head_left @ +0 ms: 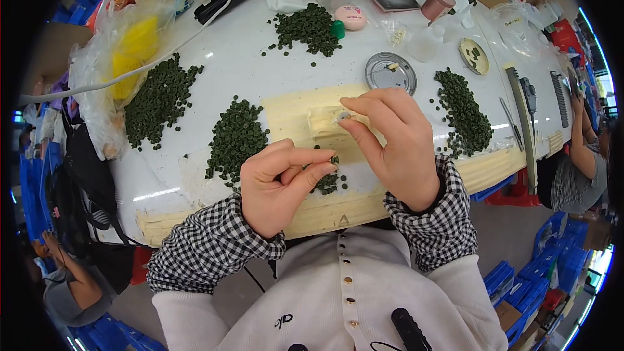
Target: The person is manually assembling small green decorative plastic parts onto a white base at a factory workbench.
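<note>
Cream vest (338, 299) with small buttons and checked sleeves (214, 240) fills the near edge. Left hand (279, 185) sits just past the near table edge, thumb and forefinger pinched together on something too small to make out, likely one of the green pieces; other fingers curled in. Right hand (396, 146) is a bit farther and to the right, thumb and forefinger tips pinching a small round grey part (342, 116), pressed against a small cream block (325, 122) that rests on a taped cream patch of the table (195, 71). Few loose green discs (328, 183) lie between the hands, touching nothing else. Left of the hands: one heap of green discs (235, 140), another heap farther left (159, 99). Far centre: third heap (307, 27), with a pink egg-shaped thing (351, 17) and a green cap (337, 29) just beside it. Right of the right hand: long heap (463, 112). Round metal lid (390, 73) sits just beyond the right hand. Clear bag with yellow contents (133, 45) at far left. Another person's arm (582, 136) at the right edge, well apart.
</note>
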`<state>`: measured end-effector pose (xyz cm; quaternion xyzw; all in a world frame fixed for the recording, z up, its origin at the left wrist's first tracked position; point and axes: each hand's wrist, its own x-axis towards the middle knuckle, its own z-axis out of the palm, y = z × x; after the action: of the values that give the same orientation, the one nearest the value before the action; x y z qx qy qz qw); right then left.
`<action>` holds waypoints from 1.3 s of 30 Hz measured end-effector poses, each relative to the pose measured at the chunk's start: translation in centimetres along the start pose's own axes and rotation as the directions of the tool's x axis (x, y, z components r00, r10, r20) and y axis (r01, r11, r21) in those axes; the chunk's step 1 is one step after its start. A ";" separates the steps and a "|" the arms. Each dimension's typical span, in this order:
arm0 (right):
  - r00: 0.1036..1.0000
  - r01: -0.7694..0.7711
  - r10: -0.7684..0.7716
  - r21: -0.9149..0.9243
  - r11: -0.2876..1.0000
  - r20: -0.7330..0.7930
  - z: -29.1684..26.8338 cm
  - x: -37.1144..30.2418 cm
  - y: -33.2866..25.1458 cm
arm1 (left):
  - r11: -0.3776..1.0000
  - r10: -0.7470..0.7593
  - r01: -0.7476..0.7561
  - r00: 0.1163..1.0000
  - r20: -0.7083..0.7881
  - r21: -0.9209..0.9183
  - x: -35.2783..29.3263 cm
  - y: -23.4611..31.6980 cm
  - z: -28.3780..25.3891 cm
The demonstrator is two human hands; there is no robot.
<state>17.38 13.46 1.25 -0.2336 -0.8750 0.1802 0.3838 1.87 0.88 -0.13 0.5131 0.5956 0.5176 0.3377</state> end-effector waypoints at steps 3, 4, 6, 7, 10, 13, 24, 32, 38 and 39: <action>1.000 -0.027 0.028 0.065 0.998 -0.011 -1.2 -0.5 -0.7 | 0.999 0.024 -0.026 0.999 -0.043 -0.040 0.0 -0.2 0.1; 0.999 -0.039 0.039 0.101 0.994 -0.001 -1.5 -0.8 -1.0 | 0.999 0.025 -0.027 0.998 -0.049 -0.041 -0.1 -0.3 0.1; 0.991 -0.118 0.100 0.231 0.966 0.089 -1.8 -1.6 -2.1 | 0.999 0.025 -0.028 0.998 -0.062 -0.044 -0.1 -0.4 0.0; 0.982 -0.166 0.132 0.286 0.944 0.135 -2.0 -2.1 -2.6 | 0.999 0.022 -0.024 0.998 -0.059 -0.043 -0.1 -0.4 0.0; 0.980 -0.174 0.129 0.344 0.923 0.149 -1.4 -3.3 -3.0 | 0.999 0.014 -0.016 0.998 -0.055 -0.040 0.0 -0.2 0.0; 0.978 -0.194 0.148 0.373 0.907 0.148 -1.2 -3.8 -3.4 | 0.999 0.024 -0.026 0.998 -0.055 -0.035 0.0 -0.2 0.1; 0.977 -0.193 0.140 0.386 0.902 0.162 -1.0 -4.2 -3.3 | 0.994 0.112 -0.111 0.992 -0.051 0.020 -0.1 -0.7 0.1; 0.974 -0.203 0.134 0.446 0.872 0.180 -1.0 -4.3 -3.1 | 0.985 0.152 -0.149 0.988 -0.024 0.092 -0.1 -0.4 0.0; 0.972 -0.213 0.141 0.453 0.865 0.188 -1.0 -4.5 -3.0 | 0.979 0.178 -0.176 0.984 -0.018 0.100 -0.1 -0.4 0.0; 0.972 -0.215 0.142 0.456 0.864 0.189 -1.0 -4.5 -3.0 | 0.979 0.183 -0.180 0.983 -0.018 0.099 -0.1 -0.4 0.0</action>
<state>19.98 8.65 0.69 -0.1990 -0.8052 0.4400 0.3441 1.80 0.82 -0.57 0.5740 0.5752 0.5238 0.2557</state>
